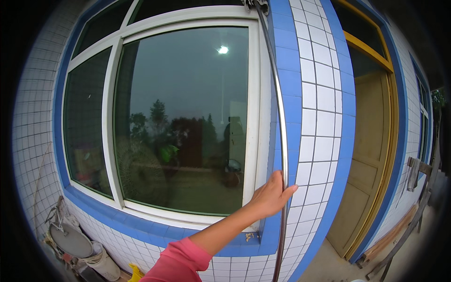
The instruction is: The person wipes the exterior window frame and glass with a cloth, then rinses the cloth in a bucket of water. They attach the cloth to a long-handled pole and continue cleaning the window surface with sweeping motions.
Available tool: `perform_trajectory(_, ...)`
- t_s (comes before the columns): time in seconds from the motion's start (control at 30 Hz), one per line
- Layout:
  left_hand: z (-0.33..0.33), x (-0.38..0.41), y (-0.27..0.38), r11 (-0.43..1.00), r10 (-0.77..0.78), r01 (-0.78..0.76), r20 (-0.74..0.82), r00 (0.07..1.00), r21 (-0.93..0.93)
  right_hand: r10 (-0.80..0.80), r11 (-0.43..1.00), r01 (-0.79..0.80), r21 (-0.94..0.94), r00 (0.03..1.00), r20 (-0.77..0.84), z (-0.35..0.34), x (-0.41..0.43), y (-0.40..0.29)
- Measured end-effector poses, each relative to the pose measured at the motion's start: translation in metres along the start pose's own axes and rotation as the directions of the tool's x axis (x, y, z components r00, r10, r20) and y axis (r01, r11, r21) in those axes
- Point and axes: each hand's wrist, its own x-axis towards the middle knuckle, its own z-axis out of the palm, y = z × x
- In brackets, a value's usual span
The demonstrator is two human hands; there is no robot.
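My left hand, below a pink sleeve, grips a long shiny metal pole. The thumb lies on the pole's right side. From the bottom edge, the pole rises steeply to the top of the view, looking bowed by the lens. A grey mop head or bunched cloth at its upper end is against the top right corner of the white window frame, partly cut off by the picture's edge. Behind the hand is a sliding window's glass pane, reflecting trees and sky. My right hand is out of view.
Blue tiles border the window, with white wall tiles beside them. A yellow-framed door stands at right, near wooden planks. A bucket and a round grey lid-like disc sit lower left. Crumbs dot the sill.
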Motion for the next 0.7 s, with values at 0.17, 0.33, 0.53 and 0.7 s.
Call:
perform_trajectory(0.17,-0.037,-0.066,0.050,0.274,0.479,-0.222,-0.068,0.875,-0.936,-0.011,0.998,0.013,0.059,0.999,-0.042,-0.021,-0.013,-0.016)
perform_trajectory(0.33,-0.073,-0.145,0.138,-0.340,0.575,0.205,-0.031,0.818,-0.918,-0.114,0.988,0.109,0.114,0.993,0.038,-0.012,-0.017,-0.061)
perform_trajectory(0.53,-0.049,-0.139,0.133,-0.491,0.743,0.189,-0.295,0.601,-0.851,-0.229,0.958,0.210,0.198,0.970,0.082,-0.013,-0.023,-0.118)
perform_trajectory(0.7,-0.056,-0.135,0.123,-0.471,0.831,0.471,-0.197,0.520,-0.746,-0.266,0.939,0.241,0.247,0.961,0.075,-0.027,-0.027,-0.154)
